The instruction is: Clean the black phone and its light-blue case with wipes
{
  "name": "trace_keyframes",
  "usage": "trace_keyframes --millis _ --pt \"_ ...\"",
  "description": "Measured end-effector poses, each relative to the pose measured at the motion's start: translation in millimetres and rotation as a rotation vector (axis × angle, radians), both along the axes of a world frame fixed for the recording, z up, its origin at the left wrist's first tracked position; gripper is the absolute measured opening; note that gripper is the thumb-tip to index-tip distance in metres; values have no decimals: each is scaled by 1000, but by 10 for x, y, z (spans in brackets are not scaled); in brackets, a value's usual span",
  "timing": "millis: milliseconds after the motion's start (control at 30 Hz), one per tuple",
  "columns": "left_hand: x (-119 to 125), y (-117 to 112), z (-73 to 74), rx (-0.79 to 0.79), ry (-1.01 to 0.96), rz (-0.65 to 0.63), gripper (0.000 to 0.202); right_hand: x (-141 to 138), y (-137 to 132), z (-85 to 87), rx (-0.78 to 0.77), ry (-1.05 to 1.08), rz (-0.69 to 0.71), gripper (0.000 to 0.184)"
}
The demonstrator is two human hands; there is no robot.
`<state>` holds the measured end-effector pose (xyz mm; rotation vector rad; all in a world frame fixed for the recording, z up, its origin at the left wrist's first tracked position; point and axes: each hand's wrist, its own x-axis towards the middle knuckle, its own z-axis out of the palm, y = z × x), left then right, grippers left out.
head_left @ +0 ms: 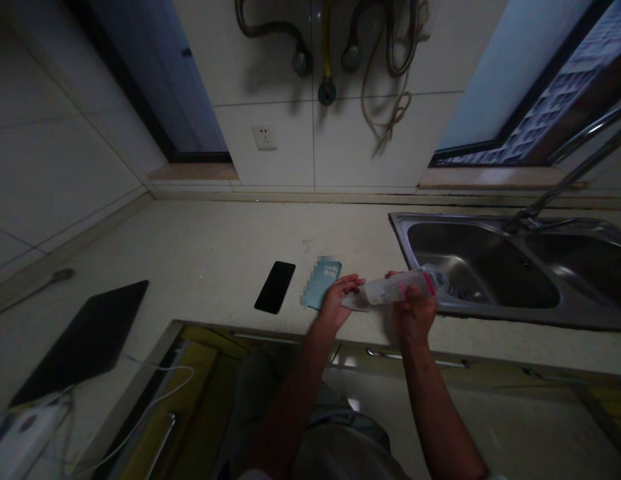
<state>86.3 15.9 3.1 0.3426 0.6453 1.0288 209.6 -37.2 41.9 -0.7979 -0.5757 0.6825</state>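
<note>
My right hand [414, 310] is closed around a clear plastic bottle [396, 287] with a pink cap end, held sideways above the counter's front edge. Its nozzle end points left toward my left hand [336, 301]. The left hand's fingers are bent around a small pale cloth or wipe [354, 302] just under the bottle's tip. A light blue phone case [321, 283] lies on the counter beside the left hand. Further left lies a black phone [275, 287], face up and dark.
A steel double sink [483, 267] with a tap [570, 177] sits to the right. At left lie a black tablet [85, 340], a white charger with cable [25, 433] and a spoon [50, 280]. A wall socket [265, 137] and hoses [330, 53] are behind.
</note>
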Motion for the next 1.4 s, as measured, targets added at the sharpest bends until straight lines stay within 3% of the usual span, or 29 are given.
trace_keyframes --millis 367,633,800,1033,1233,1400 --pt "-27 3 -8 -10 -10 -27 26 -93 92 84 -12 -7 -122 37" --pt "-36 12 34 -103 -132 -103 9 -88 108 91 15 61 32 42" --pt "-39 7 64 -60 -117 -93 11 -98 141 78 25 16 -82 45" --pt "-76 9 26 -14 -128 -93 13 -58 150 28 -49 -86 -164 36" --pt "-99 -14 23 31 -64 -109 18 -114 95 -17 -158 -256 -98 38" --pt "-100 -14 54 -3 -11 -112 23 -117 124 -98 -159 -470 -36 39"
